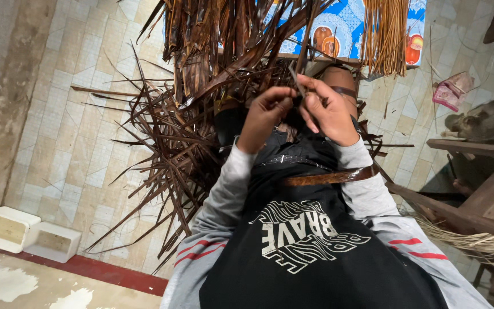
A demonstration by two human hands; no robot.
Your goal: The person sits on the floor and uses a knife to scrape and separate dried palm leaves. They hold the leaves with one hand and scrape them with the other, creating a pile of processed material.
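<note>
While both hands [298, 111] pinch a leaf strip [296, 77], dry fronds [172, 143] litter tiled floor [70, 131].

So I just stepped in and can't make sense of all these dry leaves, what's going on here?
A seated person holds a thin dark leaf strip between both hands at chest height. The left hand pinches it low down, while the right hand pinches it beside the left. A heap of dry brown palm-like leaves spreads over the tiled floor ahead, and a bundle of pale stripped sticks hangs nearby. Another brown strip lies across the lap.
</note>
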